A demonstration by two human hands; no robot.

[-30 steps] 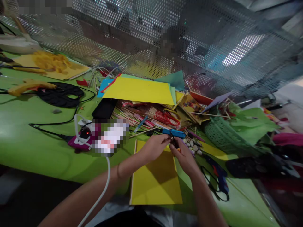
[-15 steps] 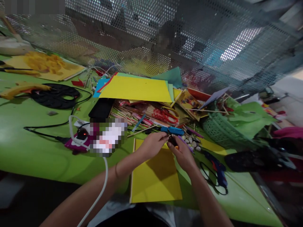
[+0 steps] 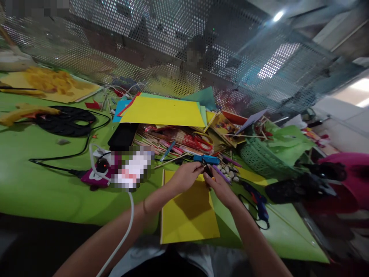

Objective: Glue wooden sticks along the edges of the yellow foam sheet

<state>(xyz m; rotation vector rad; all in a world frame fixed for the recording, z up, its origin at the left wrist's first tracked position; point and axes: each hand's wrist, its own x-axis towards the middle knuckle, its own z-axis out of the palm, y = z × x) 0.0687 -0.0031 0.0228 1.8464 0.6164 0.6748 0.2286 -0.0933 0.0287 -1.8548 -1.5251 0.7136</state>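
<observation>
Dark piece (image 3: 208, 169), too small and shadowed to identify, is at the fingertips of both hands, above the far right corner of the yellow sheet (image 3: 190, 219). The right hand (image 3: 221, 188) pinches it between thumb and curled fingers. The left hand (image 3: 186, 177) has its fingertips bunched beside it; whether they grip anything I cannot tell.

From the hands, a blue handle (image 3: 213, 159) lies just beyond at 12 o'clock, with red-handled scissors (image 3: 205, 144) farther out. Pebbles (image 3: 228, 172) lie near at 3 o'clock, a glue gun (image 3: 261, 209) at 4, and a green basket (image 3: 255, 157) at 2. Sticks (image 3: 152, 139) spread at 11 o'clock, a paper stack (image 3: 164, 111) behind them. At 9 o'clock are a pixelated patch (image 3: 134, 169) and a purple power strip (image 3: 95, 179); at 10, well apart, a black palette (image 3: 67, 121).

Everything rests on a glossy, bright green table (image 3: 23, 150), its near edge dropping into shadow at 8 o'clock. A perforated metal screen (image 3: 155, 50) stands along the far side, dim shapes showing through. High at 1 o'clock a lamp (image 3: 278, 15) glares; a pale wall (image 3: 340, 119) and pink cloth (image 3: 343, 165) stand out toward 3.
</observation>
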